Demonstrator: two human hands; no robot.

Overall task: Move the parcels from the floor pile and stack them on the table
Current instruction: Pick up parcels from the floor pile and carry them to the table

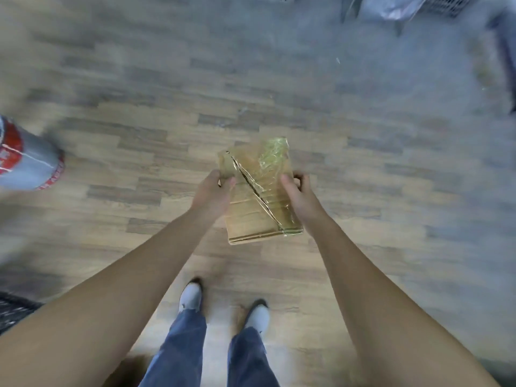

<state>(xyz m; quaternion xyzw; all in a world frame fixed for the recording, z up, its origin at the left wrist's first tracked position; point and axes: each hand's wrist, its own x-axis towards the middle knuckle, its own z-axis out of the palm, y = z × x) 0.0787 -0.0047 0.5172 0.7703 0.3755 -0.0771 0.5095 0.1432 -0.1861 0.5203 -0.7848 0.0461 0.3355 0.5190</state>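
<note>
Left hand, right hand, one parcel between.

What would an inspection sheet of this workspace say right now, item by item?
Surface: wood-look plank floor; no table in view.
Job's things: taped cardboard parcel, held above the floor.
Clutter: grey and red bundle at the left edge, blurred.
Grippers: left hand grips the parcel's left edge; right hand grips its right edge.
Cables: nothing seen.
Surroundings: dark mat lower left; grey bag at the top.
</note>
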